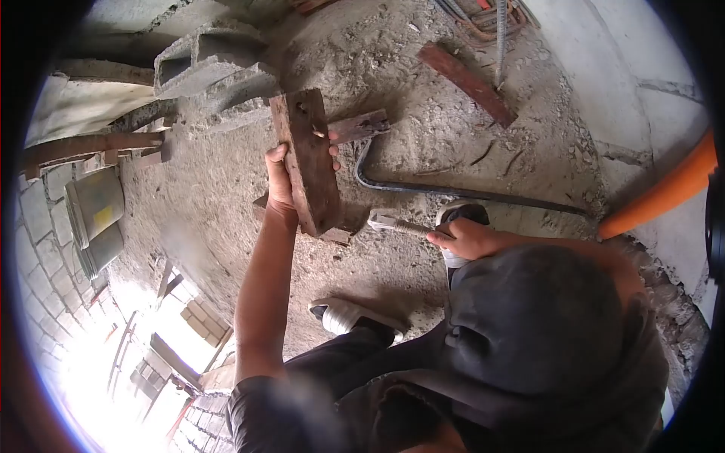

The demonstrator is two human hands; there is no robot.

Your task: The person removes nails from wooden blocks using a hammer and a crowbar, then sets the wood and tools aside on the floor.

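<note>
In the head view, my left hand (pixel 280 177) grips a thick reddish-brown wood block (pixel 308 166) from its side, thumb on the near edge and fingertips showing on the far edge. The block is tilted above the dirt floor. My right hand (pixel 462 238) is closed around the handle of a hammer (pixel 400 224), whose pale head points left towards the block. A shorter wood piece (pixel 361 127) lies behind the block, partly hidden by it. Another scrap of wood (pixel 337 235) shows under the block's lower end. A black bent pry bar (pixel 468 192) lies beyond the hammer.
A red-brown plank (pixel 468 83) lies near coiled rebar (pixel 495 26). Broken hollow concrete blocks (pixel 215 64) sit at upper left. An orange pipe (pixel 661 189) slants along the right wall. Two shod feet (pixel 343 315) stand on the rubble floor. A dark cap (pixel 540 317) covers the lower right.
</note>
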